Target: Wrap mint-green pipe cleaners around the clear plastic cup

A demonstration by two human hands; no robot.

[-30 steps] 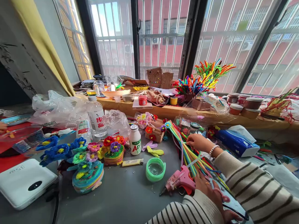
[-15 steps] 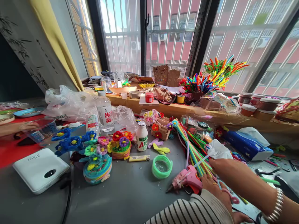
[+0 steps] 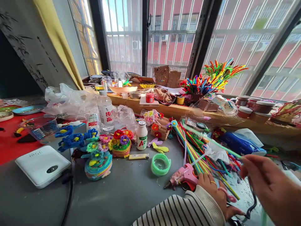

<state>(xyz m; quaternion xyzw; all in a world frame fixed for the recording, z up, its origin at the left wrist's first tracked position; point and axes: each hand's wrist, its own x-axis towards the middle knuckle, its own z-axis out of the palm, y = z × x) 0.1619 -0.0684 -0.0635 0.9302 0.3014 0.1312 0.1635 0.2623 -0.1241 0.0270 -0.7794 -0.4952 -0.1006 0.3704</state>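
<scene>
My right hand (image 3: 270, 182) is raised at the right, its thumb and fingers pinching one end of a light green pipe cleaner (image 3: 216, 142). That stem slants up and left over the loose bunch of coloured pipe cleaners (image 3: 195, 147). My left hand (image 3: 211, 190), in a striped sleeve, rests on the table with fingers stretched out. It lies by the near ends of the bunch, beside a pink hot glue gun (image 3: 184, 176). A pink loop handle (image 3: 231, 198), perhaps of scissors, shows next to its fingers. A green coiled ring-shaped cup (image 3: 161, 164) stands left of the glue gun.
Pipe-cleaner flowers on a round base (image 3: 98, 164), a white bottle (image 3: 142, 135), a yellow lighter (image 3: 138, 156) and a white power bank (image 3: 43, 166) stand to the left. Behind the bunch is a blue tissue pack (image 3: 237, 142). Paint jars (image 3: 261, 111) line the sill.
My right hand has drawn back to the right from the bunch, with a light green pipe cleaner in it. My left hand stays on the table. Another person's hand at far left has mostly left view.
</scene>
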